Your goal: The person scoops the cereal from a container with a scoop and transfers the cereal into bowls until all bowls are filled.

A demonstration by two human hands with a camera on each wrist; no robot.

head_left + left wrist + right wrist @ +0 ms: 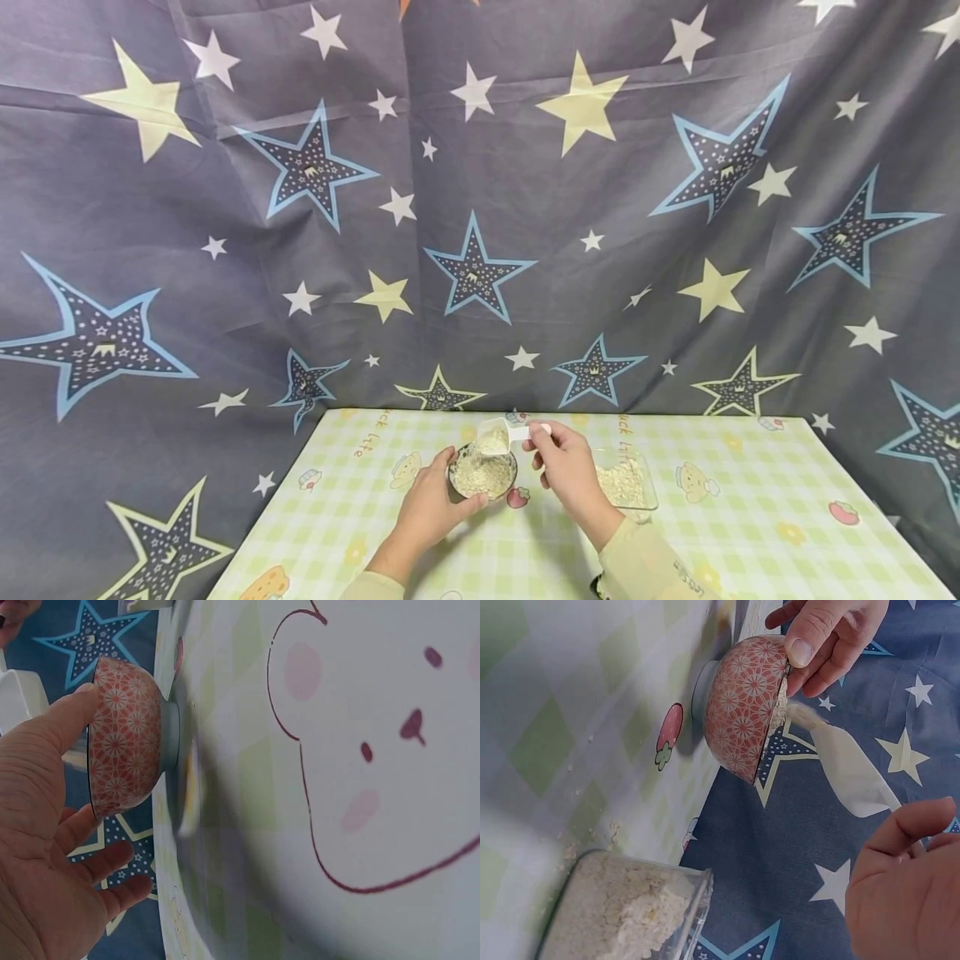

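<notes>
A red flower-patterned bowl (124, 739) stands on the table with pale oat flakes (482, 475) inside. My left hand (432, 502) holds it at the rim, thumb on one side and fingers on the other. Over the bowl's far edge, my right hand (566, 462) pinches the handle of a white scoop (495, 437). The scoop is tilted toward the bowl, and flakes spill from its lip into the bowl in the right wrist view. Beside my right forearm sits a clear rectangular container (697, 900) of oat flakes, partly hidden by the arm in the head view.
A green-and-white checked tablecloth (750, 533) with cartoon prints covers the table. Stray flakes (615, 832) lie near the container. Behind the table hangs a dark curtain (480, 183) with stars. A small dark-edged item (597, 586) shows partly under the right sleeve.
</notes>
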